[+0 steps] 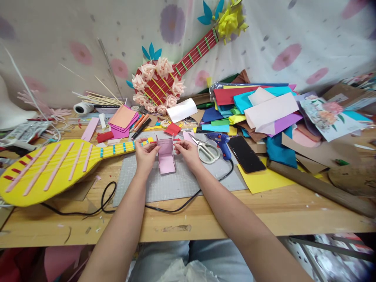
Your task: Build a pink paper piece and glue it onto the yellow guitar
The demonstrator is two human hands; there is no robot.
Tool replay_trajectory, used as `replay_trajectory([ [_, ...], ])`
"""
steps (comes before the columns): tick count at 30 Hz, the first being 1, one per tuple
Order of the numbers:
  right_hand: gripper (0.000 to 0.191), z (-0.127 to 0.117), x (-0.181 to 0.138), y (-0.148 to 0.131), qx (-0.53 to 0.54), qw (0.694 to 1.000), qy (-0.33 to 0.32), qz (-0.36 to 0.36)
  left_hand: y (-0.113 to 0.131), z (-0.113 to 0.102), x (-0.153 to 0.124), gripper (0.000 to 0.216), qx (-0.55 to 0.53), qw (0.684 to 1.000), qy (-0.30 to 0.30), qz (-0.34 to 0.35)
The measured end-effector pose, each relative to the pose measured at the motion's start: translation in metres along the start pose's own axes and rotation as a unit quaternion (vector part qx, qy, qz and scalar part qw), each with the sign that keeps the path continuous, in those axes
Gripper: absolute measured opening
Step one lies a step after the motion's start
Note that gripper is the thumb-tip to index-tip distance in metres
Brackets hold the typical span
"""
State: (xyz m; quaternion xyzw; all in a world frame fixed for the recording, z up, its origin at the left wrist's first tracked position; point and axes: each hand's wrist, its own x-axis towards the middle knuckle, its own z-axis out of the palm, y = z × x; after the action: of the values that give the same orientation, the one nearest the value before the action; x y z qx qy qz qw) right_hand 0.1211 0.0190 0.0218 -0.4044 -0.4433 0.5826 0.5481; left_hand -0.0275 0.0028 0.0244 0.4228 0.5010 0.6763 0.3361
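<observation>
Bare forearms (pixel 243 215) stretch across the wooden table (pixel 164 232). Between the narrowly pinched fingertips of left hand (pixel 147 152) and right hand (pixel 187 152), the pink folded piece (pixel 166 161) is held by its side walls, over the grey mat (pixel 152 192).

1. A mat (pixel 173 186) is lying on the table (pixel 205 229).
2. A card piece (pixel 167 154) is sitting between the left hand (pixel 145 154) and right hand (pixel 187 152), over the mat.
3. Scissors (pixel 213 159) are resting right of it; a glue gun (pixel 223 147), then a phone (pixel 246 154), are lying farther right.
4. One guitar (pixel 66 168) is lying left.
5. A second guitar (pixel 180 71) is standing behind, before the curtain (pixel 117 27).
6. Paper (pixel 270 111) is lying heaped behind the phone.
</observation>
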Motion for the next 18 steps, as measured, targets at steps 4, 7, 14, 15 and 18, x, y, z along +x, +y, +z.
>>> replay_trajectory([
  [4,0.025,0.0007,0.0002,-0.0003,-0.009,1.0,0.0,-0.005,-0.0022,-0.0007,0.0008,0.052,0.008,1.0,-0.005,0.002],
  [7,0.025,0.0016,-0.0005,-0.001,-0.011,1.0,0.001,-0.002,-0.0032,-0.001,0.0009,0.053,0.008,1.0,-0.011,-0.004],
  [14,0.023,0.0045,-0.0014,-0.0006,-0.009,1.0,0.006,-0.002,0.0005,0.0012,-0.0022,0.051,-0.001,1.0,-0.014,0.012],
  [15,0.024,0.0046,-0.0013,0.0,-0.011,1.0,0.005,-0.004,0.001,0.0014,-0.0024,0.051,0.0,1.0,-0.012,0.015],
  [18,0.028,0.0031,-0.0009,0.002,-0.01,1.0,-0.003,-0.004,0.0014,0.0015,-0.0018,0.05,0.003,1.0,-0.009,0.018],
])
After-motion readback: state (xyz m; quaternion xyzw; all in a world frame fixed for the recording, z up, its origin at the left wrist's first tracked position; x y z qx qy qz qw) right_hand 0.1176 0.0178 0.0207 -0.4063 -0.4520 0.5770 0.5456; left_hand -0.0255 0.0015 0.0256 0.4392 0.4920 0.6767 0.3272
